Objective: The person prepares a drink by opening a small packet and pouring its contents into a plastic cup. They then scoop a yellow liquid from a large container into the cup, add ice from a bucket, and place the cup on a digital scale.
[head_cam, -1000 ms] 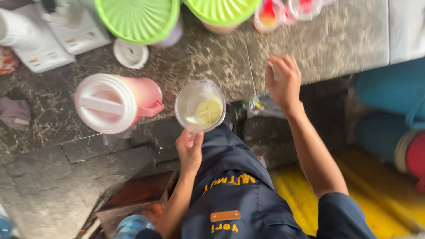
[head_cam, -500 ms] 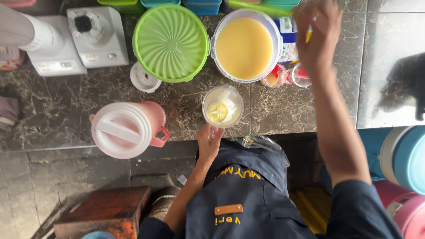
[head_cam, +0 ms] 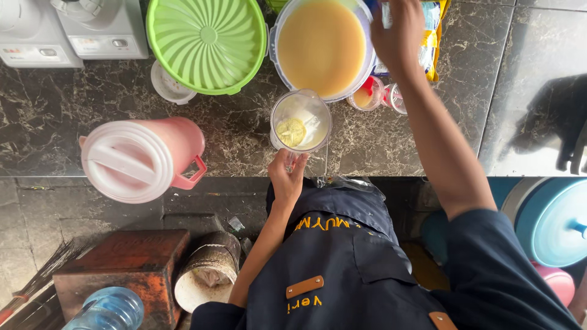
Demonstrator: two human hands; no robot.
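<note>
Clear cup [head_cam: 301, 121], upright at worktop [head_cam: 428, 134] front edge: left hand [head_cam: 287, 177] clamped on its base. Right hand [head_cam: 397, 33] at far edge, closed on yellow packet [head_cam: 433, 36], beyond tub of orange liquid [head_cam: 322, 46].

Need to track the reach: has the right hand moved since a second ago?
Yes. The right hand went from the counter's near edge, right of the clear cup, to the far side beside the yellow-filled tub.

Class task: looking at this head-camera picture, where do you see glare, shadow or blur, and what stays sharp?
Head view: daylight glares off the polished counter at right, where a dark shadow or reflection lies; the cup in the left hand, the green lid and pink jug are sharp; the right hand is slightly soft at the top edge.
</note>
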